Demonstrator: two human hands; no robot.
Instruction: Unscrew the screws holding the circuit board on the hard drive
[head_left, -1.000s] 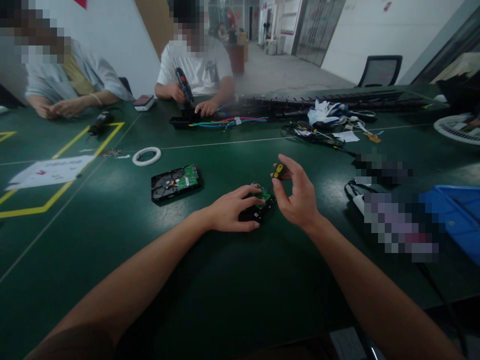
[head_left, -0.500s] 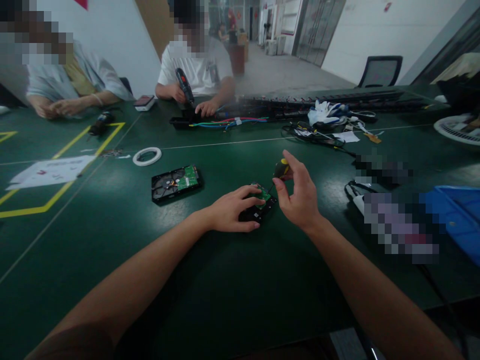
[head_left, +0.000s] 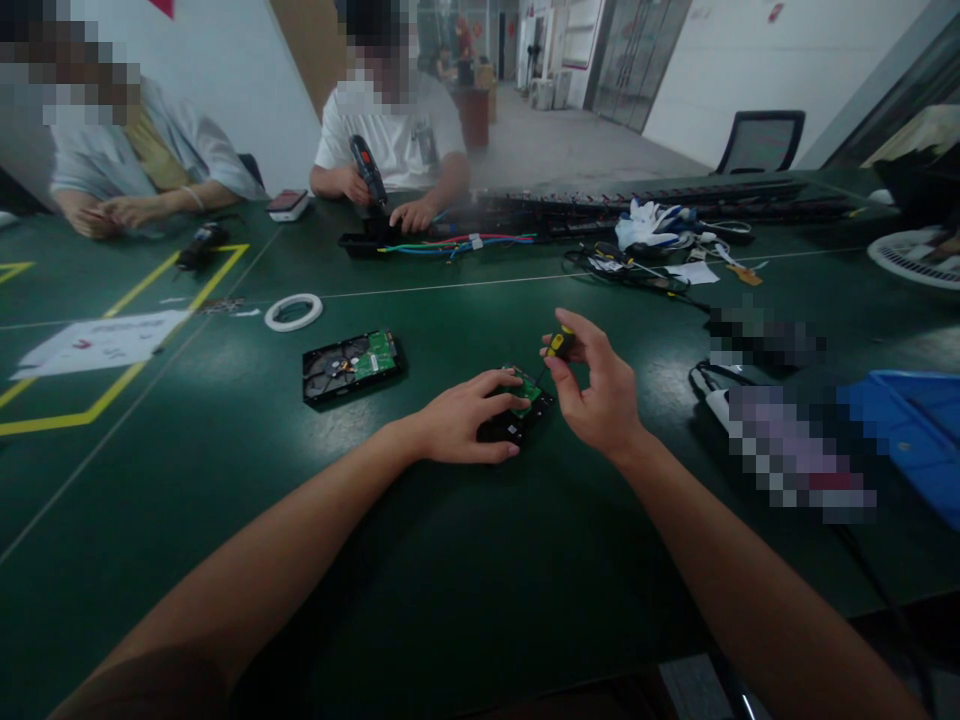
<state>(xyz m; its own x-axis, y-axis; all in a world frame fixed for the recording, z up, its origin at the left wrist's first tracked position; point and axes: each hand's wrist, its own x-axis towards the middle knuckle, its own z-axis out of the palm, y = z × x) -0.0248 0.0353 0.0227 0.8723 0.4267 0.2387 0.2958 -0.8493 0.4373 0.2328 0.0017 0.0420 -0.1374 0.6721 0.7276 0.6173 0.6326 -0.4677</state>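
Observation:
A black hard drive [head_left: 513,430] with a green circuit board lies on the table in front of me. My left hand [head_left: 461,415] grips it from the left, fingers across its top and thumb along the near side. In my right hand [head_left: 598,395] is a screwdriver [head_left: 559,344] with a yellow and black handle, held between thumb and fingers. Its thin shaft slants down to the drive's right side; the exact spot of the tip is too small to make out. Further left rests a second hard drive [head_left: 352,367], board side up, untouched.
A white ring [head_left: 293,312], papers [head_left: 97,340] and yellow tape lines lie to the left. Cables and gloves [head_left: 652,228] are at the back right, a blue bin [head_left: 919,430] at the right. Across the table, one co-worker holds a power drill [head_left: 367,170]; another sits further left.
My right hand has shifted slightly, and the screwdriver handle has turned and dropped a little in its fingers. My left hand and the hard drive stay in place.

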